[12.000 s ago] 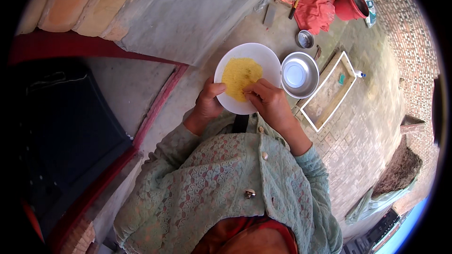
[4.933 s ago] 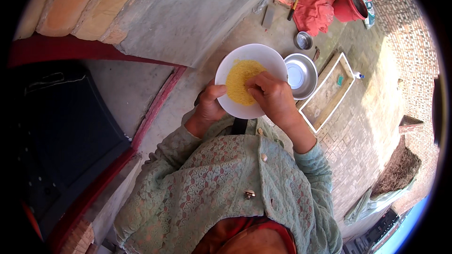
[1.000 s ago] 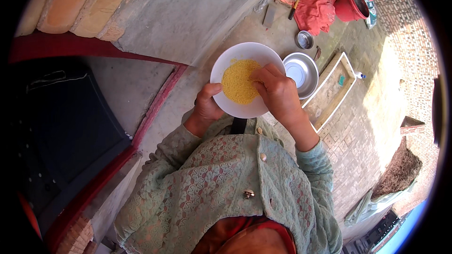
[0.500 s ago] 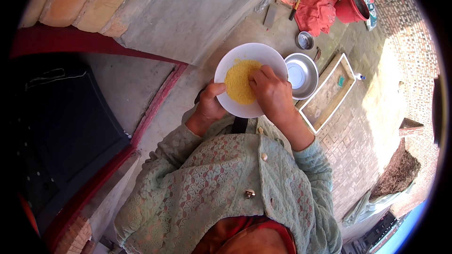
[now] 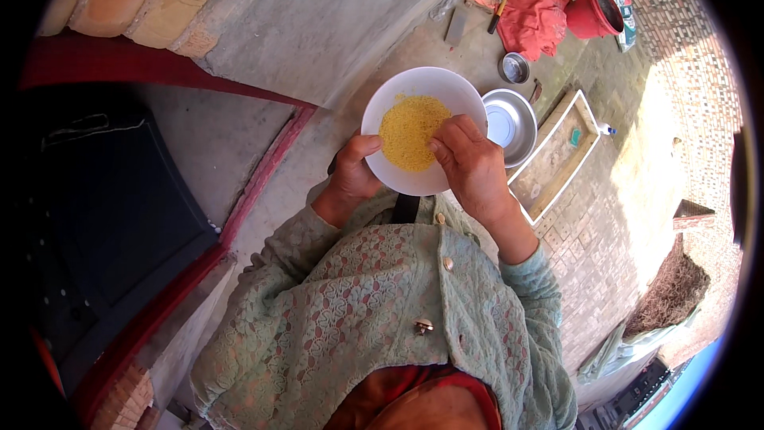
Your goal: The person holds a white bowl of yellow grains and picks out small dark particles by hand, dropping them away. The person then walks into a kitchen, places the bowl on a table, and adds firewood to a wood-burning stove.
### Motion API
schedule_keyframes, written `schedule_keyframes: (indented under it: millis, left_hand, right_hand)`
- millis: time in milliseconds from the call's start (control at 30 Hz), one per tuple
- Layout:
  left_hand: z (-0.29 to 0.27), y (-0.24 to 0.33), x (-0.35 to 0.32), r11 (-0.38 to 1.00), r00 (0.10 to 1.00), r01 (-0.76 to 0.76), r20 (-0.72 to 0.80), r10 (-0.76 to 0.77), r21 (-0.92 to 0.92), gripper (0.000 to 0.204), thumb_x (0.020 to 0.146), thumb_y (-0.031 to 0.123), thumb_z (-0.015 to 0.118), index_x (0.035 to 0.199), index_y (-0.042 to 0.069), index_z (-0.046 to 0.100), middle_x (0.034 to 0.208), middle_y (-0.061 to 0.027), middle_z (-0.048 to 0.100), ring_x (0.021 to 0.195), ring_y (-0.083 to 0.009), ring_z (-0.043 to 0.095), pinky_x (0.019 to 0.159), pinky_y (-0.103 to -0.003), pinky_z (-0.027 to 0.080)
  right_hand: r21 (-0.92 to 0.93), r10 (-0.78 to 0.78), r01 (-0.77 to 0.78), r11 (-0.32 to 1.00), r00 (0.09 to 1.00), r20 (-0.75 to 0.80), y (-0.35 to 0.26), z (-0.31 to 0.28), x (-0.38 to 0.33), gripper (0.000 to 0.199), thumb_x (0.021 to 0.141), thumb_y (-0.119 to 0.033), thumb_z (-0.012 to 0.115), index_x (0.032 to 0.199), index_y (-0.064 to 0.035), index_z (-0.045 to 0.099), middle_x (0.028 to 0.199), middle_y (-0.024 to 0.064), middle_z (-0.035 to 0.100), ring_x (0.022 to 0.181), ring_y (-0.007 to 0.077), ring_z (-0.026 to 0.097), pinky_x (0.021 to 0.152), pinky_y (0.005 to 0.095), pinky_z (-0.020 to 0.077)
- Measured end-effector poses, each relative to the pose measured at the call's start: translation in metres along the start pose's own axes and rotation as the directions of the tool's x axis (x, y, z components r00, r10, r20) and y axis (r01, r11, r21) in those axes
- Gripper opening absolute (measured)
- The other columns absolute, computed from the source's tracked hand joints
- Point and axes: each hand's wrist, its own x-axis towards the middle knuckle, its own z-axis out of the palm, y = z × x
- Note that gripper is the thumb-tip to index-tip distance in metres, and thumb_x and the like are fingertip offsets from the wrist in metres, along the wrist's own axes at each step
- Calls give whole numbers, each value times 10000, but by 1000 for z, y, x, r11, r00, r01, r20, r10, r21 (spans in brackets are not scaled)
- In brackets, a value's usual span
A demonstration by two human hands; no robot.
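A white bowl (image 5: 382,111) with coarse yellow grain meal (image 5: 410,131) in it is held up in front of my body. My left hand (image 5: 354,175) grips its left side, the thumb over the rim and the fingers hidden beneath. Over the right part of the bowl is my right hand (image 5: 471,166), its thumb and fingertips pinched together at the edge of the meal. Whatever lies between those fingertips is too small or hidden to make out.
On the floor beyond stand a metal basin (image 5: 521,127) and a small metal bowl (image 5: 514,68). A white-edged shallow box (image 5: 549,171) lies to the right. Farther off are a red bucket (image 5: 587,17), red cloth (image 5: 535,20) and a grey wall (image 5: 318,24).
My right hand has drawn back slightly to the right, from over the meal toward the bowl's right rim. The bowl has risen a little in view; my left hand keeps its grip.
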Motion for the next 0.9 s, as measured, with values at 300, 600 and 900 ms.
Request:
schedule_keyframes:
  millis: [300, 600, 900]
  left_hand:
    - [-2, -2, -2, 1000, 1000, 4, -1, -4, 31, 630, 768, 283, 500, 1293, -47, 388, 1230, -158, 512, 1130, -236, 504, 971, -361, 393]
    - [1, -3, -4, 999, 1000, 21, -10, -20, 36, 625, 765, 271, 498, 1296, -39, 388, 1230, -155, 508, 1119, -232, 504, 963, -356, 396]
    - [-2, -4, -6, 999, 998, 35, -44, -34, 18, 616, 764, 276, 499, 1284, -41, 408, 1220, -162, 522, 1115, -240, 517, 959, -358, 406]
  right_hand:
    - [87, -55, 47, 995, 995, 84, 4, 18, -12, 79, 779, -102, 639, 798, -62, 574, 752, 61, 533, 639, 253, 589, 552, 352, 491]
    - [-47, -93, 101, 994, 984, 155, 4, 24, -16, 79, 762, -98, 615, 828, -77, 578, 739, 49, 518, 607, 224, 589, 515, 339, 490]
    - [4, -104, 104, 995, 994, 19, 1, 16, -11, 101, 780, -75, 622, 846, -68, 546, 787, 47, 529, 625, 221, 583, 525, 329, 484]
